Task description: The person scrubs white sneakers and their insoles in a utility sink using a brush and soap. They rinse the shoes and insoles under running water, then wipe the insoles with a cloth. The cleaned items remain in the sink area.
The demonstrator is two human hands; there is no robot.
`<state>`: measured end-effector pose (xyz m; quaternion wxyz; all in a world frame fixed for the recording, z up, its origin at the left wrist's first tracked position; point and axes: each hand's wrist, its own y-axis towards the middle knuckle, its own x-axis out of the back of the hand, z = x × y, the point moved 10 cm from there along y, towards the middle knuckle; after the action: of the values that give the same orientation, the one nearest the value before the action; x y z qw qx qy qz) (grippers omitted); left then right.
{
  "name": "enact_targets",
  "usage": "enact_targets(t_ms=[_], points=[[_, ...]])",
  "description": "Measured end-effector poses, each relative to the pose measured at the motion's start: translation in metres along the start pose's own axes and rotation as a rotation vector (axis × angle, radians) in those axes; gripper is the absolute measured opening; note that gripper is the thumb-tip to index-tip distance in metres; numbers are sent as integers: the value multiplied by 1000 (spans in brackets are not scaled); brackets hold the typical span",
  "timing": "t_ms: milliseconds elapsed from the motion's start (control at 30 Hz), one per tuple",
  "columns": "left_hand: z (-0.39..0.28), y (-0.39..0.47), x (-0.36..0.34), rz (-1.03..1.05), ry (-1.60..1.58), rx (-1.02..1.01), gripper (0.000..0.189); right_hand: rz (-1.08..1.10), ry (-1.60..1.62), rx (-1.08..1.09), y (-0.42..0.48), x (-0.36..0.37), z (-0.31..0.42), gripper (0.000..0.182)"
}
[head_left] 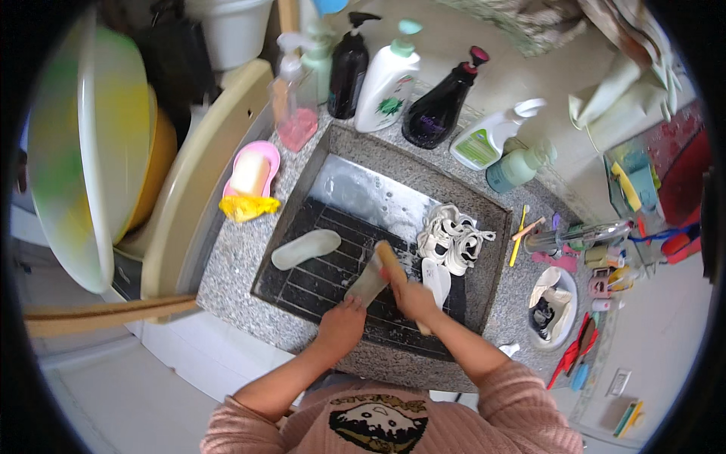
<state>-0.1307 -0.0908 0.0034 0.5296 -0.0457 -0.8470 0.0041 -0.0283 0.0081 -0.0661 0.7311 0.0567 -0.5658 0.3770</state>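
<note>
My left hand (342,328) holds down the near end of a pale shoe insole (370,282) lying on a black slatted board (306,286) in the granite sink basin. In my right hand (417,303) is a wooden-handled scrubbing brush (391,262), slightly blurred. The brush lies across the far part of that insole, its bristles mostly hidden. To the left, a second insole (306,249) rests on the board. A white insole (436,279) with printing lies just right of my right hand, partly covered by it. Beyond it sits a tangled heap of white shoelaces (454,238).
Several pump bottles and a spray bottle (482,139) line the back ledge. Soap in a pink dish (271,156) and a crumpled yellow wrapper (249,208) sit left of the basin. At right stand a white bowl with contents (572,320) and toothbrushes (518,235). Large basins (95,170) lean at left.
</note>
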Motion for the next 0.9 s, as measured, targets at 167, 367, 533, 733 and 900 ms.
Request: enact_targets(t_ms=[167,367,533,733,900], points=[[13,-8,-9,36,-17,54,24,206,100,167,-49,2,90,34],[7,-6,-24,73,-17,41,30,8,68,-32,10,2,26,40],[4,-10,-8,-37,-21,39,29,154,107,9,-24,-9,30,45],[15,-9,-12,17,-71,78,28,362,76,73,-37,-4,74,57],[4,-9,-14,-18,-53,27,29,56,55,-159,21,7,-6,39]])
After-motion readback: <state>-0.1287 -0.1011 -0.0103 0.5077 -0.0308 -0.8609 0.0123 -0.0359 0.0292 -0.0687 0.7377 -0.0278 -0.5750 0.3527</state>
